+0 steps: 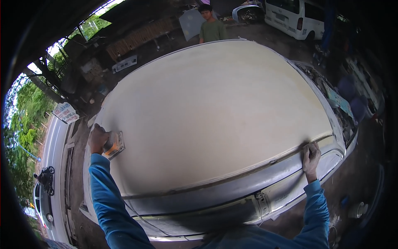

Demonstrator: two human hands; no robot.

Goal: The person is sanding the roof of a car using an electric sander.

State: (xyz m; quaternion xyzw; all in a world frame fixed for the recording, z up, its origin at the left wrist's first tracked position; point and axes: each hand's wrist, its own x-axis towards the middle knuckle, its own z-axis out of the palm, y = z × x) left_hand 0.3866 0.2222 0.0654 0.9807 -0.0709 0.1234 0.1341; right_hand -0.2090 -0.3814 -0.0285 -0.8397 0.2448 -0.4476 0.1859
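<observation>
My left hand (98, 137) grips an orange power sander (112, 145), which rests on the left end of a pale, matte car roof (219, 103). My right hand (311, 159) has its fingers curled over the roof's near edge (277, 159), toward the right corner. Below that edge are the vehicle's silvery side panel (232, 186) and door frames. A thin cord hangs over the side beneath my left arm's reach. Both my sleeves are blue.
A person (212, 29) in green stands beyond the roof. A white van (286, 16) is at the back right, with loose body parts (124, 64) behind the roof. A road with a motorbike (45, 180) and car lies left; a pale bucket (357, 209) sits low right.
</observation>
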